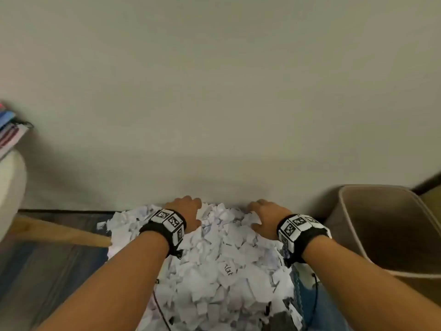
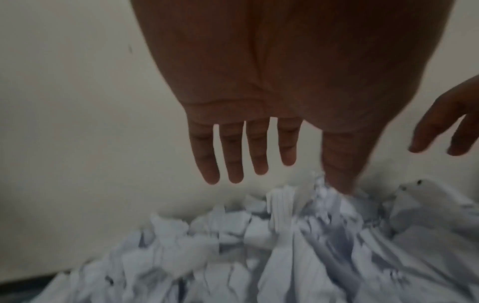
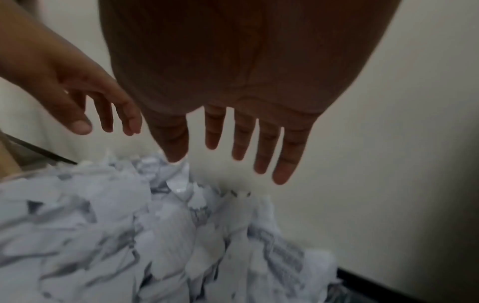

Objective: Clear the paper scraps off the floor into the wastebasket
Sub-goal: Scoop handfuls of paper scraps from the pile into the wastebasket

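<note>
A big heap of torn white paper scraps (image 1: 214, 259) lies on the floor against the wall. Both my hands hover over its far end, palms down. My left hand (image 1: 191, 209) has straight, spread fingers (image 2: 233, 160), and its thumb tip touches the top scraps (image 2: 259, 256). My right hand (image 1: 260, 213) is spread the same way (image 3: 220, 164) just above the scraps (image 3: 129, 235), and holds nothing. Each hand also shows at the edge of the other's wrist view: right hand (image 2: 445, 127), left hand (image 3: 85, 102). The beige wastebasket (image 1: 386, 230) stands to the right of the heap, and what shows of its inside is bare.
A plain wall (image 1: 214, 91) runs right behind the heap. At the left are a slanting wooden leg (image 1: 62, 231), a white rounded object (image 1: 9, 187) and stacked notebooks (image 1: 9, 132). Dark plank floor (image 1: 47, 271) shows left of the heap. My knee in jeans (image 1: 317, 304) is at the bottom right.
</note>
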A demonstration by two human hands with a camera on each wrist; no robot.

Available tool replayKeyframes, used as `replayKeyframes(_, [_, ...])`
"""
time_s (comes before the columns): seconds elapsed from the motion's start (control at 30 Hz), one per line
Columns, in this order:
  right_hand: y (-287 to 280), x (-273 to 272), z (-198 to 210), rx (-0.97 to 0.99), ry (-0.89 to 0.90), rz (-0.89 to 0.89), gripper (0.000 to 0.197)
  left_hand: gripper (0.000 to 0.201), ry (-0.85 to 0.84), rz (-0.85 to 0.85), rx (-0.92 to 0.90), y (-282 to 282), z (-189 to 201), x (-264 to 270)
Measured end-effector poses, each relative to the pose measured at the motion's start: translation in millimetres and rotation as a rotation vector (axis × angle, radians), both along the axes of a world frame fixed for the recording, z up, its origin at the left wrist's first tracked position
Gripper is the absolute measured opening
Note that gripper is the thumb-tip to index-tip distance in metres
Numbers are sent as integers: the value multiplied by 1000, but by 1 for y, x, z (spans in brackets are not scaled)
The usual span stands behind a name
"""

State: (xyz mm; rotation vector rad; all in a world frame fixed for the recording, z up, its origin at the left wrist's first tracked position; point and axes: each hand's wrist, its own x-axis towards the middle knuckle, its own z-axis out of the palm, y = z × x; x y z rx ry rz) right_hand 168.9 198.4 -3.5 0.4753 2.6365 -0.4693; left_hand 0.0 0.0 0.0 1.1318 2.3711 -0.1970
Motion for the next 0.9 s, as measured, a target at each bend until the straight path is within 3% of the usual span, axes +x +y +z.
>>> replayKeyframes(0.1, [-11,7,-52,-25,-53,-105,91,103,-93,77,0,-7,-50,6])
replayKeyframes(0.17, [-21,18,-84,-66,-134,-163,111,122,-158,110,-82,-19,-84,17])
replayKeyframes(0.3, [-32,51,-122,-178,-229,-235,126,128,-166,60,-238,-43,-128,38])
replayKeyframes(0.4, [-18,43,-123,-188,-123,-269,107,112,-107,-13,-196,-33,-132,27])
replayKeyframes(0.57, [-3,15,-104,-170,92,-326,55,38,-182,-13,131,-4,-105,9])
replayKeyframes(0.63, [-6,19,-99,-158,102,-330,48,28,-189,19,276,3,-94,13])
replayKeyframes(0.7, [-14,30,-95,-93,70,-289,49,31,-196,17,346,7,-88,17])
replayKeyframes(0.8, [-28,45,-100,-2,63,-228,86,38,-109,-75,189,3,-94,22])
replayKeyframes(0.9, [-39,57,-112,-88,-55,-266,132,97,-119,-41,-34,-7,-110,29])
